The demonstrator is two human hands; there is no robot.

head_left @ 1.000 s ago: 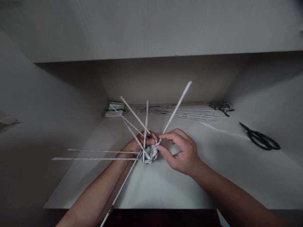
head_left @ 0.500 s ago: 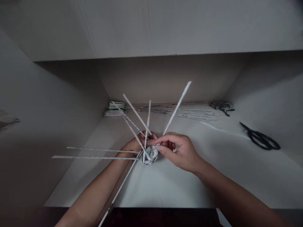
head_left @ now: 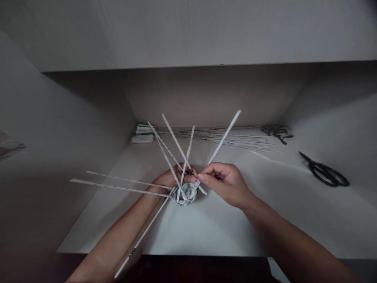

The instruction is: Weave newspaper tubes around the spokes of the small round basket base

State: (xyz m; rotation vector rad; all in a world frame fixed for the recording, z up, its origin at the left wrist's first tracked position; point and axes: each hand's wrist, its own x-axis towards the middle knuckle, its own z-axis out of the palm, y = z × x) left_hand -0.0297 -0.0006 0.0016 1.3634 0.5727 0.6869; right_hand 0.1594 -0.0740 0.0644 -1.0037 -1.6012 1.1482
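Observation:
A small round woven paper basket (head_left: pixel 185 196) is held above the white surface, with several rolled paper sticks standing out of it to the left, up and toward me. My left hand (head_left: pixel 176 175) is closed around its far left side, the fingers partly hidden behind the sticks. My right hand (head_left: pixel 225 181) pinches at the basket's right rim, thumb and forefinger together on a paper stick (head_left: pixel 225 135) that slants up to the right. A short stick end pokes out below the right fingertips.
Behind the hands lies a bundle of thin paper sticks (head_left: pixel 226 137). Black scissors (head_left: pixel 326 173) rest at the right, near a white strip (head_left: pixel 273 159). A dark bunched item (head_left: pixel 278 131) sits at the back right, a white-and-green packet (head_left: pixel 143 133) at the back left. A shelf board (head_left: pixel 206 35) overhangs.
My right fingers have closed into a tighter pinch at the rim, uncovering the short stick end. The sticks have swung slightly; the left-pointing ones tilt higher.

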